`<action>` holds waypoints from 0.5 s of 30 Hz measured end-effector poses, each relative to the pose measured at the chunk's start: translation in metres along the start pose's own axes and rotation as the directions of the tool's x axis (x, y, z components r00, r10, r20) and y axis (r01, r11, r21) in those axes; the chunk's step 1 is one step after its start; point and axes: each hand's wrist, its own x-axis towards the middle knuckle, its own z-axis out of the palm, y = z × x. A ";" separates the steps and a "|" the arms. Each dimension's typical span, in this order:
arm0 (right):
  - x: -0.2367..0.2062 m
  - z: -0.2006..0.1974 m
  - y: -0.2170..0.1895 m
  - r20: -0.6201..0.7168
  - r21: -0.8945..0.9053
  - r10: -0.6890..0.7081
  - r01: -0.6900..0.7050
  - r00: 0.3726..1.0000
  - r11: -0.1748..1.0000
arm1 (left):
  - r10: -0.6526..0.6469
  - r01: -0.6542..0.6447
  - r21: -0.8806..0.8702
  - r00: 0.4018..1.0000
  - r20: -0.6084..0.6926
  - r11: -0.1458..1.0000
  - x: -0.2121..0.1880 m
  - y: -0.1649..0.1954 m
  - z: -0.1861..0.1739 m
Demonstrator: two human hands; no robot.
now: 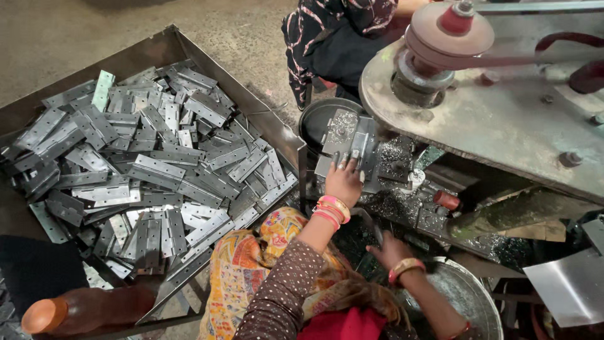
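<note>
Left hand (344, 179) presses flat, fingers spread, on the hinge (349, 146) lying lengthwise ahead; right hand (389, 250), nearer the body, seems empty.

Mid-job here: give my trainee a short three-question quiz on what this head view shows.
1. True or false: the left hand rests on a flat metal piece at the machine.
2. What fills the big metal tray? A) hinges B) bolts C) cups
3. Which hand is lower, by the round metal basin?

Key:
1. True.
2. A, grey hinges.
3. The right hand.
</note>
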 end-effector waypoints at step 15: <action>0.003 0.006 0.003 0.106 0.102 0.097 -0.108 0.990 0.989 | 0.025 -0.024 0.022 0.998 -0.058 0.999 0.005 -0.002 0.005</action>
